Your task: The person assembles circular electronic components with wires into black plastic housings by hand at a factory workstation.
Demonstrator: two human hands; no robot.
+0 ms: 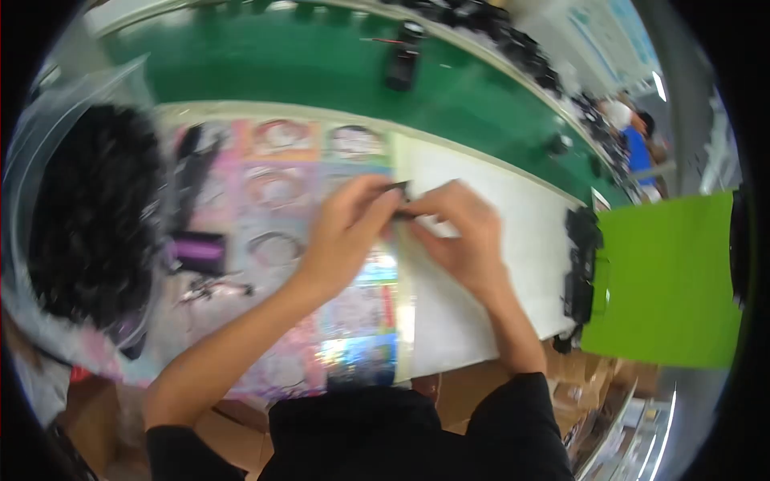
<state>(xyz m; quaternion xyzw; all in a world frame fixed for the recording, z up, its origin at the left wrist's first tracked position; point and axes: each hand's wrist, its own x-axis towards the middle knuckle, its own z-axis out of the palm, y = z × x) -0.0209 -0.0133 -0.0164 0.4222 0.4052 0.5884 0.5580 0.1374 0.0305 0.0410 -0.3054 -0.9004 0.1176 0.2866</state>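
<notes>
Over the middle of the table my two hands meet at a small black piece (400, 189), whose kind I cannot make out. My left hand (351, 228) pinches it between thumb and fingers. From the other side, the fingers of my right hand (464, 231) are closed on its lower edge. Fingers cover much of the piece, and the picture is blurred. Far to the left stands a clear plastic bag (152, 100) full of small black items (96, 212).
Beneath my hands lies a colourful printed sheet (277, 188), beside a white surface (481, 264). A purple and black object (198, 252) sits near the bag. Behind runs a green belt (281, 60) with a black cylinder (403, 60). At right is a bright green panel (666, 276); a person (638, 152) is far off.
</notes>
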